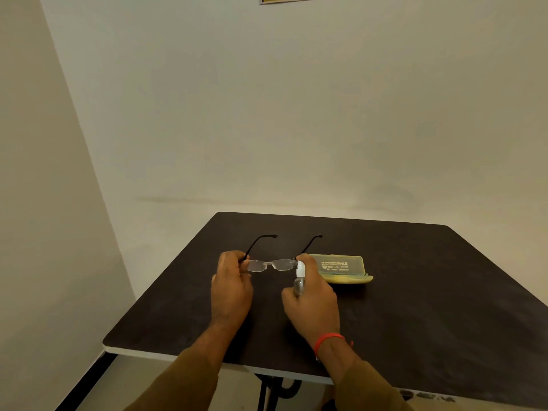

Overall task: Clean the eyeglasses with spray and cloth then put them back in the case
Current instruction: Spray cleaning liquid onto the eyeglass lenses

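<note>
Left hand [232, 284] is pinching the eyeglasses [271, 264] above the table [430, 292], right hand [311, 295] gripping the spray bottle [300, 277] beside the open case [341, 266]; best misting lightly, nozzle angled at lens.

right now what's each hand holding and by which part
Left hand holds the eyeglasses at the lens end by the temple hinge. Right hand grips a small spray bottle around its body, nozzle beside the other lens.

Plain room, perhaps a home, bare cream walls [267, 114], dark table [415, 292]
</note>
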